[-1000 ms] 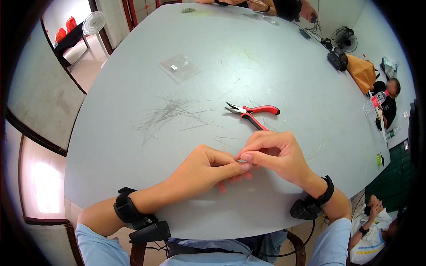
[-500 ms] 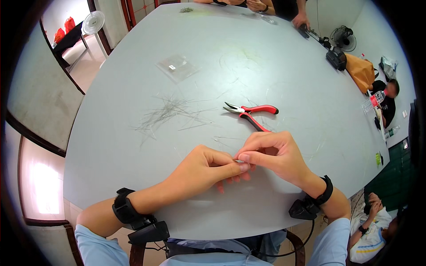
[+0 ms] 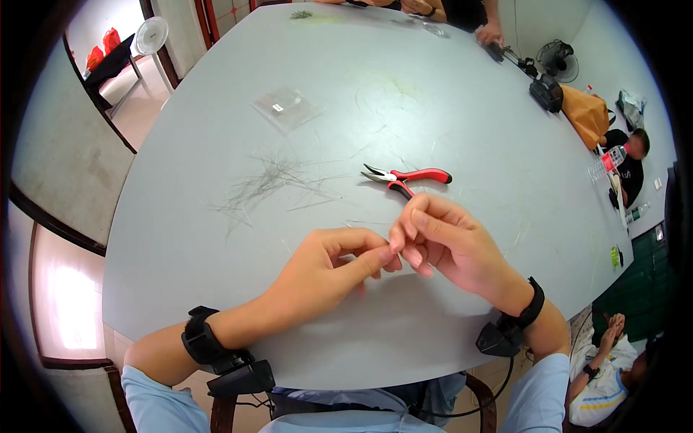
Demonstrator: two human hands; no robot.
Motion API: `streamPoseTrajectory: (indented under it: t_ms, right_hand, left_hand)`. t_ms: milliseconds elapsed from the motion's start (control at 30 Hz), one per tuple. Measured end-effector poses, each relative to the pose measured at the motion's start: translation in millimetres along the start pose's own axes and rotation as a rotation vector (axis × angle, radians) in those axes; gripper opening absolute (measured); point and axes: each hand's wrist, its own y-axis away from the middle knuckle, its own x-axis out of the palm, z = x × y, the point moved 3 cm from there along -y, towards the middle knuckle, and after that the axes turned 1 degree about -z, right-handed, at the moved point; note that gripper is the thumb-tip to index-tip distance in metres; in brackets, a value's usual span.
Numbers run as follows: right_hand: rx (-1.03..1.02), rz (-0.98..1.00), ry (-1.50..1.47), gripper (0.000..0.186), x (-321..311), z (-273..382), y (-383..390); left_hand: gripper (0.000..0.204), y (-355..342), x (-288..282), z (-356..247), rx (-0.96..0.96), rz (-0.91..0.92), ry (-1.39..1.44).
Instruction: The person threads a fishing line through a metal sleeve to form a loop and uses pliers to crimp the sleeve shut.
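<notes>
My left hand (image 3: 328,267) has thumb and index finger pinched together; whatever lies between the tips is too small to make out. Close against those tips is my right hand (image 3: 455,245), its fingers loosely bent and apart, with nothing visible held in it. Just beyond the right hand lies a pair of pliers (image 3: 431,175) with red and black handles and bent jaws, spread apart. To the left of it is a loose heap of thin wire pieces (image 3: 278,178). A few more thin pieces lie by the fingertips.
A clear plastic bag (image 3: 286,110) lies farther back on the grey table (image 3: 216,289). At the far edge are other people's hands (image 3: 489,34) and a small green clump (image 3: 301,14). Along the right stand a black case (image 3: 546,94), an orange bag (image 3: 583,115) and a bottle (image 3: 606,163).
My right hand has turned and loosened its pinch, its fingers now spreading upward beside the left fingertips. My left hand has shifted slightly and stays pinched.
</notes>
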Motion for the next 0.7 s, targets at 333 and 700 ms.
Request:
streamPoseTrajectory:
  t_ms: [333,700]
  right_hand:
    - [-0.129,-0.15,0.262,0.02,-32.4,32.9,-3.3]
    - [-0.129,-0.207,0.526,0.02,-73.6,55.1,-6.5]
  left_hand:
    - [0.022,-1.9,-5.2,0.1,0.103,-0.155,0.016]
    - [0.018,-1.3,-12.9,-3.9,0.145,-0.251,-0.252]
